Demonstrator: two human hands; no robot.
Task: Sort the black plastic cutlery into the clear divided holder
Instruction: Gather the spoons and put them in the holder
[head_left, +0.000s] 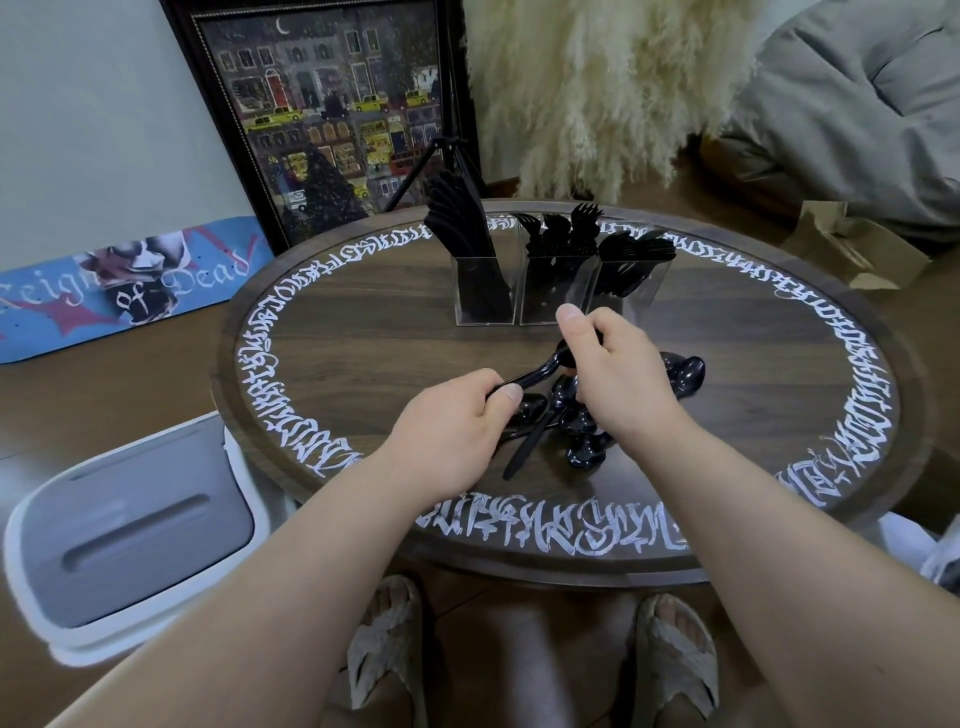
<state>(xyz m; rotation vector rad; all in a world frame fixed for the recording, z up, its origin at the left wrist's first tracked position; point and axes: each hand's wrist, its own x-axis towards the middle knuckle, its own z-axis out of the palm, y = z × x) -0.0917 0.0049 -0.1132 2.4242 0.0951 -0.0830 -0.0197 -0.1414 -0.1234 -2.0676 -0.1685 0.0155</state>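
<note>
Left hand (457, 426) pinches spoon (540, 370) handle — right hand (615, 371) curled round another utensil, kind unclear.

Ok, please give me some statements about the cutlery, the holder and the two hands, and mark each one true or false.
1. The clear divided holder stands upright on the round wooden table. True.
2. The knives fill the holder's right compartment. False: they are in the left one; forks are in the middle.
3. The left hand pinches a black spoon by its handle. True.
4. Only forks lie loose on the table. False: the loose pieces are spoons.
5. The right hand rests flat on the table. False: its fingers are curled over the spoons.
</note>
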